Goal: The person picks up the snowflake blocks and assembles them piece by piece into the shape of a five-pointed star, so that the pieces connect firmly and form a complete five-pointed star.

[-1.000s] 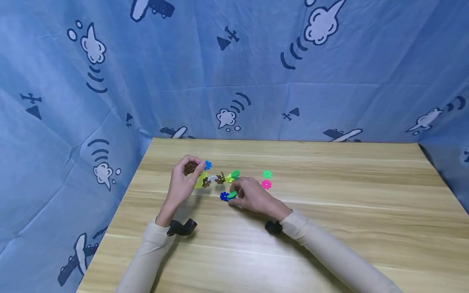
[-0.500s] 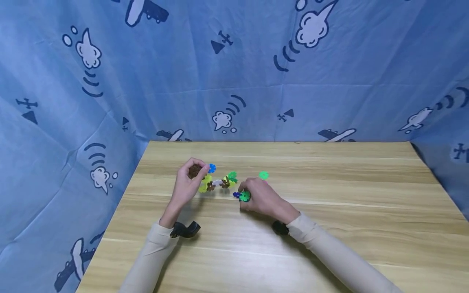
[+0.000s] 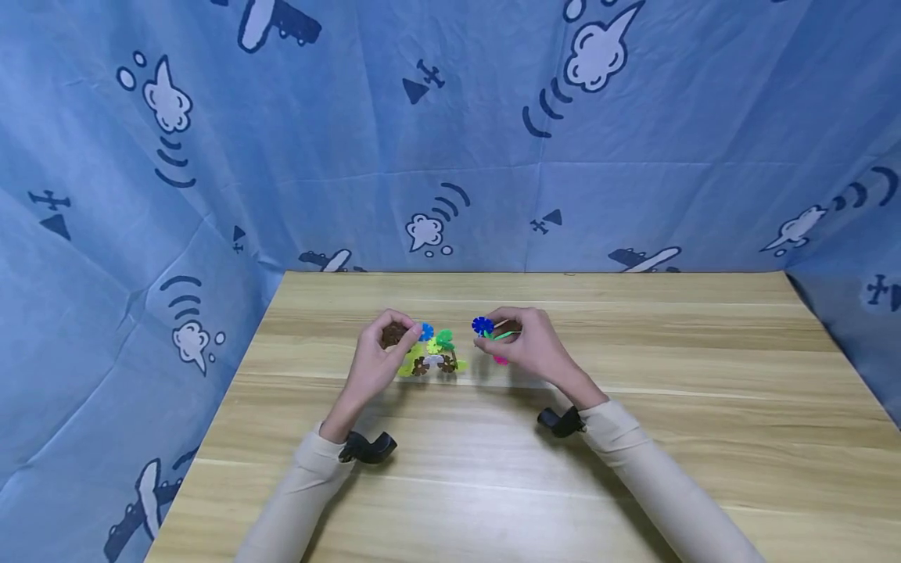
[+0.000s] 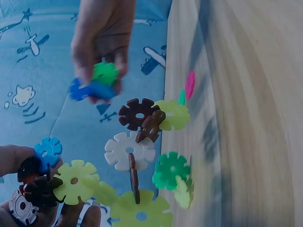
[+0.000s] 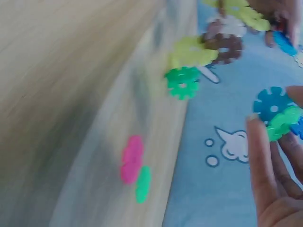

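Note:
My left hand (image 3: pixel 376 356) holds one end of a joined chain of notched plastic snowflake discs. In the left wrist view the chain includes a yellow disc (image 4: pixel 75 182), a white disc (image 4: pixel 116 149) and a dark brown disc (image 4: pixel 138 114). A light blue disc (image 4: pixel 48 150) sits by the left fingers. Opposite, my right hand (image 3: pixel 538 344) pinches a small cluster with a dark blue disc (image 3: pixel 482 325), a teal disc (image 5: pixel 273 106) and a green disc (image 5: pixel 283 122). The two hands' pieces are apart. Fingers hide part of both clusters.
A pink disc (image 5: pixel 132 160) and a green disc (image 5: pixel 143 184) lie on the wooden table (image 3: pixel 633 469), just below the right hand. A blue patterned curtain (image 3: pixel 493 117) stands along the table's back and sides.
My right hand has moved up and to the right with its cluster, which has turned. My left hand has shifted right, bringing the chain along. The head view has shifted slightly.

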Demonstrator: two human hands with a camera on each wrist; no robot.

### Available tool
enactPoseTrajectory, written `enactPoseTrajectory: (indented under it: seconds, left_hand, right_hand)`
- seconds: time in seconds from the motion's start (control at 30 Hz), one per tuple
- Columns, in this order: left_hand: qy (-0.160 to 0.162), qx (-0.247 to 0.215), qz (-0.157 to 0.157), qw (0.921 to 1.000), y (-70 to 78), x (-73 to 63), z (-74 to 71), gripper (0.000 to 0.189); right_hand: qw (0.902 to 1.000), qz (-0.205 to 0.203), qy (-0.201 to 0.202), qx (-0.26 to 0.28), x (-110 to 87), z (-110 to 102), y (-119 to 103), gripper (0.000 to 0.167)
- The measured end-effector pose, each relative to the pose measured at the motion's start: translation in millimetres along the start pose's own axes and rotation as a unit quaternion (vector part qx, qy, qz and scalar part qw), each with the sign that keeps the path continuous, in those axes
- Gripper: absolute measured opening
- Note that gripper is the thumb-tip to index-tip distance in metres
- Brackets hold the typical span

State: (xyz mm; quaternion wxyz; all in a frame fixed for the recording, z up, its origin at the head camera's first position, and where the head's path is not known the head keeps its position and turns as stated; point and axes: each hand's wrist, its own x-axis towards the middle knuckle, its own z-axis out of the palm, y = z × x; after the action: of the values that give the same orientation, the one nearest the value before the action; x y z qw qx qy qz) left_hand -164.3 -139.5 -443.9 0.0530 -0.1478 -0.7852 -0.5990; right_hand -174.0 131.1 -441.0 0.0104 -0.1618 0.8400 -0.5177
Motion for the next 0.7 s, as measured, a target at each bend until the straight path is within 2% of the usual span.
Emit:
enactPoseTrajectory:
  seconds: [0.07, 0.17, 0.47, 0.7]
  left_hand:
    - [-0.007, 0.001, 0.002, 1.0, 1.0, -0.4, 4.4, 0.016]
    - [-0.016, 0.002, 0.007, 0.9998, 3.0, -0.9, 11.2, 0.016]
    - [-0.043, 0.004, 0.021, 0.9988, 9.2, -2.3, 27.5, 0.015]
    - [-0.049, 0.001, 0.016, 0.9987, 12.7, -4.2, 35.1, 0.015]
  right_hand:
    - [0.9991, 0.013, 0.0, 0.041, -0.7, -5, -4, 0.034]
    - [0.997, 0.024, -0.01, 0.073, -3.2, -10, -9, 0.035]
    - [0.9928, -0.016, -0.027, 0.115, -9.7, -12, -17, 0.027]
    - [0.9889, -0.019, -0.024, 0.145, -12.5, -12, -18, 0.026]
